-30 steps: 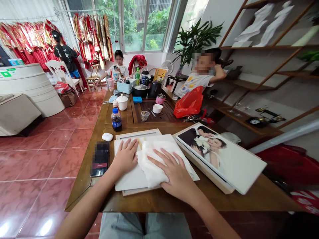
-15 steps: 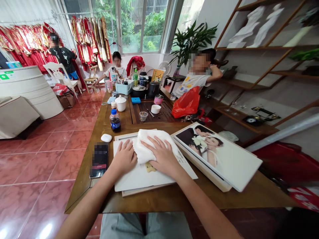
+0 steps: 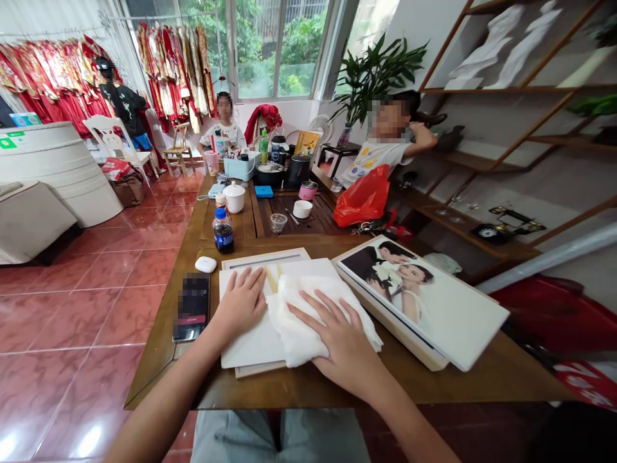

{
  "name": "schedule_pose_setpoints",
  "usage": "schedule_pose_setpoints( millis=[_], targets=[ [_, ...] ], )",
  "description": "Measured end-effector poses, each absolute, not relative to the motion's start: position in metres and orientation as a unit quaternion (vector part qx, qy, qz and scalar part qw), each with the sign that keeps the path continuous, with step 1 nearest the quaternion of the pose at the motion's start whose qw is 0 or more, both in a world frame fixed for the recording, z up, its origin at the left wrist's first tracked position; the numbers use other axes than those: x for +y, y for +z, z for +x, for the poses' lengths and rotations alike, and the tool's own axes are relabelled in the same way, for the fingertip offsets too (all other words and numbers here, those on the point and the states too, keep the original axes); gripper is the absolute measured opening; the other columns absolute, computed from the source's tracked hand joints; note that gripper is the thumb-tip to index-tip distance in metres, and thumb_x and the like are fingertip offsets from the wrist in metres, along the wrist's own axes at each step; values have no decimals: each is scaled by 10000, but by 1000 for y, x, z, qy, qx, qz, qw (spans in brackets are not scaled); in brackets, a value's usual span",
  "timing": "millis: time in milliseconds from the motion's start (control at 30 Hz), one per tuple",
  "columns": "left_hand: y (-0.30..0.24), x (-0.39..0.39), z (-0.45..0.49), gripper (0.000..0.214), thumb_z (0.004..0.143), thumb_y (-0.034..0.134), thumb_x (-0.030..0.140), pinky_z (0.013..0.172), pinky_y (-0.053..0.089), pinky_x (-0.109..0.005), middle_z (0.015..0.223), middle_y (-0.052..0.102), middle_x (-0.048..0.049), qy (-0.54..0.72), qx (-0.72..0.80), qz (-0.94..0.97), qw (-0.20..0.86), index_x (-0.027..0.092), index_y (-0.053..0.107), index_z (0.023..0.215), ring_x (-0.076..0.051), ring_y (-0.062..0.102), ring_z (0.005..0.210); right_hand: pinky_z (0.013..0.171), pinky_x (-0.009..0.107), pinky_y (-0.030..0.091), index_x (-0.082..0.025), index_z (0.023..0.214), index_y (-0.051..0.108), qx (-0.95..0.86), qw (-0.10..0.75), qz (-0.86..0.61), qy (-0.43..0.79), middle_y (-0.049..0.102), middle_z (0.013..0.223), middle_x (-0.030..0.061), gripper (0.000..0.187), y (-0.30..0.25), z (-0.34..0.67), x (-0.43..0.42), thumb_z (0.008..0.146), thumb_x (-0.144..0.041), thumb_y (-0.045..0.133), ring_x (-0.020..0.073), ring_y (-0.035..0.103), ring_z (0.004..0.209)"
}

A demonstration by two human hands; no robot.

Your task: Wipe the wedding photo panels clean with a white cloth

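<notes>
Taking the white cloth (image 3: 295,335) as your clock's centre, with twelve straight ahead, a couple's wedding portrait (image 3: 434,302) crowds you at three, its pale, thick edge near the white panel (image 3: 253,344). Your smartphone (image 3: 196,315) lies at nine, an earbud case (image 3: 205,264) at ten, a blue-capped bottle (image 3: 223,233) between ten and eleven, and a crumpled red plastic bag (image 3: 361,198) at one. The cloth is soft and rumpled, on the smooth, flat panel, which overlies a pale frame (image 3: 284,256) on the glossy wooden table (image 3: 289,393). Your right hand (image 3: 340,331) spreads its fingers wide over the cloth, ungripped; your left (image 3: 243,302) rests flat on the panel at nine, fingers slightly parted, grasping nothing.
</notes>
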State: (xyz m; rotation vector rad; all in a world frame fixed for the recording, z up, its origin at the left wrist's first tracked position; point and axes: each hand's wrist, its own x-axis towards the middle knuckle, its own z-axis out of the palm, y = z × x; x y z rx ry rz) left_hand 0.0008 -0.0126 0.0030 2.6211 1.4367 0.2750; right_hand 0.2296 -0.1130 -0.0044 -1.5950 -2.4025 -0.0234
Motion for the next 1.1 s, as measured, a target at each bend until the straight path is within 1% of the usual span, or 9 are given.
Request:
schedule_pose_setpoints(
  millis=[100,200,333,433,533,700,833,967,1100],
  targets=[
    [3,-12,1,563,1013,343,268,1277,210,-566,1654,385,-67,89,475,873,74,195,399,1568,-310,300,1548,1177,615,230,-353,1552,453,-821,125,-557,2,371,1658,52,850,-1,225,-96,732,-173,585,358,313,1512],
    [4,-11,0,510,1020,352,278,1269,231,-572,1630,426,-76,95,468,876,72,194,482,1506,-317,320,1537,1174,626,227,-363,1544,459,-808,123,-576,12,380,1654,54,779,2,218,-68,791,-233,607,357,314,1512],
    [4,-12,-1,459,1030,347,278,1269,235,-559,1582,490,-88,91,465,879,60,178,557,1426,-317,334,1528,1175,637,214,-366,1555,436,-794,131,-593,11,366,1661,55,772,4,210,-41,814,-253,619,351,295,1521],
    [4,-12,-1,458,1031,352,280,1271,233,-557,1584,487,-95,90,469,877,59,170,559,1424,-315,335,1528,1177,632,213,-356,1550,447,-792,139,-594,6,372,1658,61,756,3,209,-40,820,-260,615,348,300,1519],
    [4,-13,-1,482,1025,356,282,1269,238,-558,1609,458,-79,95,470,875,61,196,519,1470,-305,331,1533,1175,628,221,-355,1528,485,-797,145,-586,2,400,1643,65,746,0,212,-56,800,-263,621,357,330,1502],
    [2,-12,0,560,1014,343,274,1278,219,-553,1646,400,-68,91,476,872,61,202,403,1566,-295,317,1543,1176,617,233,-358,1536,478,-817,141,-559,-14,396,1645,57,855,-4,223,-95,709,-188,611,370,326,1501],
    [1,-11,0,576,1012,335,277,1281,204,-562,1657,380,-55,89,476,872,68,200,378,1581,-300,300,1549,1178,617,227,-356,1533,483,-816,135,-563,-3,398,1644,51,856,-2,225,-101,705,-177,605,365,329,1503],
    [3,-11,-1,545,1014,343,277,1277,215,-572,1649,395,-62,87,470,875,77,190,438,1543,-313,301,1546,1181,620,218,-363,1523,491,-805,128,-579,23,392,1647,53,772,3,219,-79,775,-231,628,353,314,1515],
    [7,-12,-1,484,1019,347,270,1268,235,-582,1595,473,-85,92,464,878,67,194,535,1458,-320,328,1531,1180,637,200,-354,1545,457,-793,130,-594,20,378,1654,68,759,5,212,-53,814,-301,658,363,307,1515]
  ],
)
